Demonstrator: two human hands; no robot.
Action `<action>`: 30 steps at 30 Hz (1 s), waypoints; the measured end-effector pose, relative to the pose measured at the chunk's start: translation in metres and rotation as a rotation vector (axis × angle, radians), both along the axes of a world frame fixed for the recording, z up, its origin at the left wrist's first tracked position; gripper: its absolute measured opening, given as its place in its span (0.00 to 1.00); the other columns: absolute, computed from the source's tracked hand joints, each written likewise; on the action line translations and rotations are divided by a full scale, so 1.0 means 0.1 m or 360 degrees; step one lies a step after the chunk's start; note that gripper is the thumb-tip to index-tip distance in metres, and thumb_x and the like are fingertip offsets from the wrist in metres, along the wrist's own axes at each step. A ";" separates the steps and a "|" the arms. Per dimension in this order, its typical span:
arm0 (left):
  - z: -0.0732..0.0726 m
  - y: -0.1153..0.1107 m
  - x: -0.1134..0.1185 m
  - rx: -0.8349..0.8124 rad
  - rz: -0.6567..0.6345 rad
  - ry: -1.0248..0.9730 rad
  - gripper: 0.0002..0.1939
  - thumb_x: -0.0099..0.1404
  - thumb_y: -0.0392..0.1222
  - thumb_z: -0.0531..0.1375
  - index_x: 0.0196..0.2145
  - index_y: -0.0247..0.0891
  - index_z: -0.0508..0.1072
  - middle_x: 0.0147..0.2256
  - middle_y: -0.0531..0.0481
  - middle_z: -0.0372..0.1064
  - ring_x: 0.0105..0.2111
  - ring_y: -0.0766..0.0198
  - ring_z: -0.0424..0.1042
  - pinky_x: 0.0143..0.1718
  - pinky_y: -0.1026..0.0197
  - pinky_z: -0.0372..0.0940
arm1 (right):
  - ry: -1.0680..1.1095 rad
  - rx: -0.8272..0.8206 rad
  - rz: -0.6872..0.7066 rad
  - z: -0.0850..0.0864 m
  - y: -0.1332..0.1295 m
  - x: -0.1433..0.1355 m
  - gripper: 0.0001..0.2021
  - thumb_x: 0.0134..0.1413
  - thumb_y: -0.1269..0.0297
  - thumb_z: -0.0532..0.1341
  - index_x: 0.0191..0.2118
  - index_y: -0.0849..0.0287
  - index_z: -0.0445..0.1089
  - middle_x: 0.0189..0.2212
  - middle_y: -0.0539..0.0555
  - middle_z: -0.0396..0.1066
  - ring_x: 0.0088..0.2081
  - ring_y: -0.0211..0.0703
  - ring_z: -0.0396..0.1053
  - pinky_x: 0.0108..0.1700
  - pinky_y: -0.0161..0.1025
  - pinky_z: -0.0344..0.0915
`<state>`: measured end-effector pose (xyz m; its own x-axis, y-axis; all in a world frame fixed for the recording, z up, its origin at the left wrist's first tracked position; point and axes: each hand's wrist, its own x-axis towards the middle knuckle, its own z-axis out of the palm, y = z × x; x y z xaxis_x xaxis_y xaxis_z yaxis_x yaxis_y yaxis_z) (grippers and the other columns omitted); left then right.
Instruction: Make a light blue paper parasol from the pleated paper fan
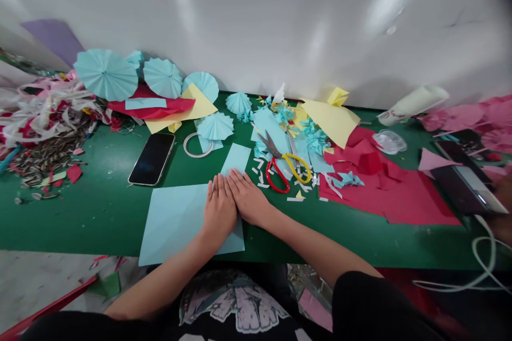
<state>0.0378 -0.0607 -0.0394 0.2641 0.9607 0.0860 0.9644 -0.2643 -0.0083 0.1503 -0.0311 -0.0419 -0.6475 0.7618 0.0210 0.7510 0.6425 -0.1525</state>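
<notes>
My left hand (pixel 220 206) and my right hand (pixel 248 197) lie side by side, fingers stretched out flat and nearly touching. Under and beyond the fingertips a narrow light-blue paper strip (pixel 237 157) shows; the part beneath my hands is hidden. A larger light-blue paper sheet (pixel 176 221) lies flat under my left hand and wrist, reaching to the table's front edge. Just right of my right hand are scissors (pixel 284 157) with one red and one yellow handle, their blades apart. A roll of double-sided tape (pixel 191 153) lies beyond my left hand.
On the green table (pixel 100 213), a phone (pixel 152 159) lies at left near scattered sunseed-like shells (pixel 60 152). Pleated blue paper rosettes (pixel 106 74) stand along the wall. Red paper (pixel 408 200), white scraps and a white cable (pixel 486 256) are at right.
</notes>
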 end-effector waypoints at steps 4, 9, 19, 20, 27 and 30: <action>0.00 0.05 -0.01 -0.0060 0.0017 -0.0047 0.27 0.58 0.30 0.48 0.55 0.16 0.57 0.56 0.27 0.53 0.58 0.45 0.51 0.58 0.47 0.50 | 0.0023 -0.0032 0.0006 0.01 0.06 0.00 0.26 0.55 0.71 0.46 0.59 0.78 0.50 0.61 0.70 0.46 0.63 0.55 0.41 0.62 0.52 0.45; -0.01 0.10 -0.02 -0.0073 -0.0002 -0.0056 0.28 0.57 0.30 0.47 0.56 0.15 0.55 0.57 0.25 0.51 0.59 0.45 0.48 0.58 0.45 0.48 | 0.0029 -0.0074 -0.0012 0.01 0.10 -0.01 0.26 0.55 0.71 0.46 0.59 0.78 0.49 0.61 0.70 0.45 0.63 0.54 0.40 0.63 0.51 0.44; 0.03 0.27 -0.02 -0.0143 0.0048 -0.0035 0.30 0.58 0.34 0.47 0.58 0.17 0.53 0.58 0.25 0.47 0.60 0.43 0.46 0.58 0.42 0.42 | -0.0004 -0.0077 -0.0008 0.05 0.26 -0.02 0.27 0.55 0.70 0.46 0.60 0.76 0.47 0.62 0.69 0.43 0.64 0.52 0.37 0.63 0.51 0.42; 0.04 0.27 -0.02 -0.0154 0.0055 -0.0042 0.30 0.58 0.34 0.47 0.58 0.17 0.53 0.59 0.25 0.47 0.60 0.43 0.46 0.58 0.41 0.41 | -0.0002 -0.0079 -0.0010 0.05 0.27 -0.02 0.27 0.55 0.70 0.47 0.60 0.76 0.47 0.62 0.68 0.43 0.64 0.51 0.37 0.63 0.51 0.42; 0.09 0.17 -0.02 -0.0083 -0.0054 -0.0038 0.30 0.57 0.32 0.47 0.57 0.14 0.53 0.58 0.25 0.49 0.60 0.45 0.46 0.59 0.42 0.39 | 0.0005 -0.0150 0.0003 0.08 0.27 -0.03 0.27 0.54 0.70 0.48 0.59 0.78 0.48 0.62 0.70 0.42 0.64 0.52 0.35 0.63 0.53 0.41; 0.08 0.13 -0.02 -0.0076 -0.0085 -0.0011 0.29 0.59 0.32 0.46 0.57 0.15 0.54 0.57 0.25 0.51 0.59 0.46 0.49 0.59 0.42 0.41 | 0.0094 -0.0197 -0.0008 0.07 0.31 0.00 0.26 0.55 0.72 0.45 0.59 0.77 0.48 0.62 0.70 0.42 0.64 0.52 0.36 0.62 0.54 0.41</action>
